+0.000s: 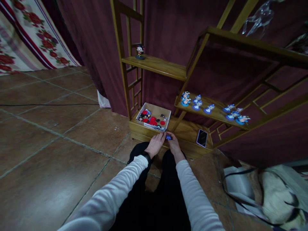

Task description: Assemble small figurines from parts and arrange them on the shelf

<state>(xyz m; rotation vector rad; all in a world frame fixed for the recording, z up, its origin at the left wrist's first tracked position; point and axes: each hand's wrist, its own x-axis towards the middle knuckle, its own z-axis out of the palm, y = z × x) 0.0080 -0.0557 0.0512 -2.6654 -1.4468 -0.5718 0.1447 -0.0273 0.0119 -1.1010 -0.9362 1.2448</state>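
A small blue-purple piece (168, 137), too small to make out fully, is held between my two hands at the front edge of the wooden shelf unit. My left hand (156, 143) has its fingertips on its left side. From the right, the fingers of my right hand (174, 143) close around it. Just beyond my hands stands a shallow open box (158, 111) with red round pieces and several dark and light figure parts inside. Blue and white figurines (209, 108) stand in groups on the shelf to the right.
A phone (201, 138) lies on the lower board at right. One dark-haired figurine (140, 52) stands on the upper left shelf (158, 65). A clear glass-like ornament (258, 17) is at top right. Bags (274, 189) sit on the tiled floor at right; a cable (48, 105) crosses it at left.
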